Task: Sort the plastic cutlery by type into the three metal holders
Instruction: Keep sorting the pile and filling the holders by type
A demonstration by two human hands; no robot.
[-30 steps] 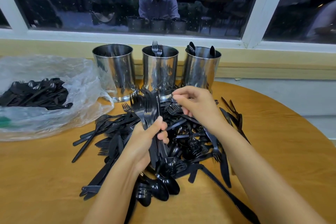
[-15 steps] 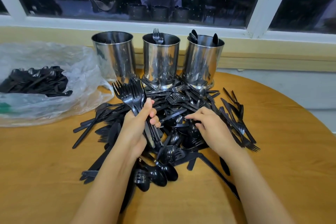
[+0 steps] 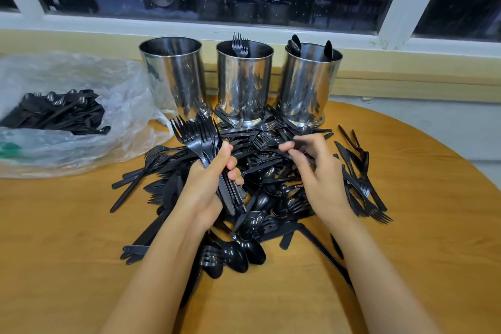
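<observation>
Clamped round a bundle of black plastic forks (image 3: pixel 195 135), the grip of the left hand (image 3: pixel 207 190) has fingers and thumb wrapped about the handles. The tines fan up and away to the left, clear of the heap. Just to its right, the grip of the right hand (image 3: pixel 321 173) is closed on a single black plastic fork (image 3: pixel 264 142). Thumb and fingertips pinch its handle, and its tines point left, low over the heap.

Both hands hang above a loose heap of black plastic cutlery (image 3: pixel 271 206), forks, spoons and knives tangled together on the round wooden worktop (image 3: pixel 420 238). A few spoons lie at its near edge, and knives and forks trail off at its right side.

Beyond the heap, three shiny cylindrical metal holders stand side by side, the farthest cutlery lying against their bases. What the left metal holder (image 3: pixel 173 73) contains cannot be told. Fork tines stick up above the rim of the middle metal holder (image 3: pixel 244 81), and spoon bowls above the rim of the right metal holder (image 3: pixel 309 81).

Left of them lies a crumpled clear plastic bag (image 3: pixel 89 78) with more black cutlery inside. Behind everything, a white-framed window (image 3: pixel 401 8) with dark glass reflects the holders.
</observation>
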